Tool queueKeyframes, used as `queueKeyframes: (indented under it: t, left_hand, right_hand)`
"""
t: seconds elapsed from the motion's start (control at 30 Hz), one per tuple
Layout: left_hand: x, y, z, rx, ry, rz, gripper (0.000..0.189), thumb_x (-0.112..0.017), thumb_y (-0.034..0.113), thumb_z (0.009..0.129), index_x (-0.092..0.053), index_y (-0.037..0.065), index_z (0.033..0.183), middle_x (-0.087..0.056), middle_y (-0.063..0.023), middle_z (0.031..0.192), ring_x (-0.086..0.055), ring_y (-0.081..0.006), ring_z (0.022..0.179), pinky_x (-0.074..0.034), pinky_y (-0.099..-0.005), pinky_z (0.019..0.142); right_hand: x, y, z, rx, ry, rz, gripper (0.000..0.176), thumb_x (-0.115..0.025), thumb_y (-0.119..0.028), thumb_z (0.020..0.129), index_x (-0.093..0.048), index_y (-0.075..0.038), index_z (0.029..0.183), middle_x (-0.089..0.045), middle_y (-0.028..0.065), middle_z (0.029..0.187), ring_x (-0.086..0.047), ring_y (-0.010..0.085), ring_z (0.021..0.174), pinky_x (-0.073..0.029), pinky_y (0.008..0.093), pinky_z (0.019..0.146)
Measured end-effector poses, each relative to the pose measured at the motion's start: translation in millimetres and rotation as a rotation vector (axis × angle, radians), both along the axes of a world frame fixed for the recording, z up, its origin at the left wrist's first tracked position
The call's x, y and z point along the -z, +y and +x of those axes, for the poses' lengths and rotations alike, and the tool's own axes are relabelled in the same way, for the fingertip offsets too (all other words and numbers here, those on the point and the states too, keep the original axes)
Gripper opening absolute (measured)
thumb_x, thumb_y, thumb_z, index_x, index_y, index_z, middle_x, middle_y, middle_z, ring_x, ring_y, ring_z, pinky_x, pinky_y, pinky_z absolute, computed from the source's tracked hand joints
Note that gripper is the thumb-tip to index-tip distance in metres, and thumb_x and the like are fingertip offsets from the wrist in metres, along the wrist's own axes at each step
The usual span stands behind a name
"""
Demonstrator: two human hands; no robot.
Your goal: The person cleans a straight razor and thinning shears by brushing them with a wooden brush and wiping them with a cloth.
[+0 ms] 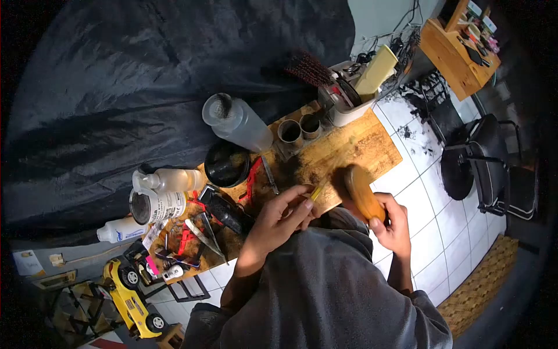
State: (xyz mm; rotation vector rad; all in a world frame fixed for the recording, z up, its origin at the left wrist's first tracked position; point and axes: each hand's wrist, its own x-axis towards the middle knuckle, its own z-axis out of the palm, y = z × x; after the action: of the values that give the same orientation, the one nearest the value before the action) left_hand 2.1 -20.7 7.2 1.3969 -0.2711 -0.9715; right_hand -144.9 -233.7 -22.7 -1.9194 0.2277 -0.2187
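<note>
My left hand [282,221] is closed, pinching a slim yellow stick-like tool [317,191] between thumb and fingers. Its far end is too faint to make out. In my right hand [392,225] is a wooden-backed brush [364,193], gripped at its lower end. Dark bristles face left, towards the yellow tool. Both hands are above the near edge of the wooden table [381,139], which is strewn with dark hair-like bits. Left of my left hand lies a black hair clipper [226,210].
Bottles [244,125], a black bowl [226,166], two cups [289,132] and a white bin of tools [351,113] stand along the far side. Scissors and red clips [185,238] clutter the left end. A black chair [488,157] stands right; a yellow toy car [132,299] is lower left.
</note>
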Motion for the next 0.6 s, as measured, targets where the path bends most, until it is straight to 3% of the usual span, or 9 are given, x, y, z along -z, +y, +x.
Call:
queueKeyframes:
  t: [0.03, 0.1, 0.2, 0.3, 0.6]
  left_hand:
    - [2.5, 1.6, 0.0, -0.012, -0.081, 0.036, 0.032, -0.053, 0.014, 0.095, -0.051, -0.003, 0.122, -0.057, -0.0011, 0.078, -0.049, -0.0041, 0.063, -0.039, -0.0189, 0.055]
    - [5.2, 4.3, -1.3, -0.035, -0.151, 0.070, 0.031, -0.055, 0.014, 0.094, -0.053, -0.004, 0.120, -0.057, -0.0006, 0.074, -0.048, -0.0034, 0.061, -0.039, -0.0187, 0.055]
    - [4.8, 5.5, -1.6, -0.102, -0.323, 0.072, 0.029, -0.057, 0.012, 0.093, -0.056, -0.006, 0.116, -0.060, -0.0012, 0.076, -0.051, -0.0039, 0.062, -0.042, -0.0195, 0.056]
    - [-4.8, 2.6, -3.4, -0.118, -0.385, 0.084, 0.027, -0.059, 0.009, 0.091, -0.056, -0.006, 0.113, -0.063, -0.0031, 0.081, -0.057, -0.0050, 0.067, -0.046, -0.0200, 0.061]
    - [-8.1, 7.2, -2.0, -0.108, -0.165, 0.012, 0.022, -0.059, 0.007, 0.091, -0.055, -0.005, 0.109, -0.065, -0.0054, 0.088, -0.061, -0.0078, 0.073, -0.049, -0.0213, 0.066]
  right_hand:
    - [1.1, -0.3, -0.9, -0.002, -0.005, 0.071, 0.043, -0.069, -0.024, 0.081, -0.053, 0.001, 0.113, -0.063, 0.0186, 0.098, -0.065, 0.0283, 0.085, -0.049, 0.0322, 0.076]
    - [14.1, 1.8, 4.7, -0.060, -0.221, -0.117, 0.060, -0.078, -0.031, 0.073, -0.056, 0.001, 0.118, -0.065, 0.0181, 0.094, -0.067, 0.0305, 0.078, -0.051, 0.0326, 0.072]
    - [-4.3, 9.9, 10.6, -0.121, -0.020, -0.220, 0.056, -0.079, -0.024, 0.071, -0.058, 0.000, 0.117, -0.065, 0.0169, 0.093, -0.064, 0.0277, 0.074, -0.050, 0.0319, 0.067]
    - [-3.4, 14.1, 16.8, -0.106, -0.127, -0.234, 0.053, -0.079, -0.024, 0.071, -0.059, 0.000, 0.114, -0.064, 0.0146, 0.090, -0.062, 0.0256, 0.072, -0.050, 0.0324, 0.065]
    - [-13.6, 10.1, 24.8, -0.128, -0.132, -0.325, 0.052, -0.080, -0.023, 0.066, -0.065, -0.003, 0.112, -0.064, 0.0122, 0.085, -0.059, 0.0220, 0.067, -0.048, 0.0316, 0.060]
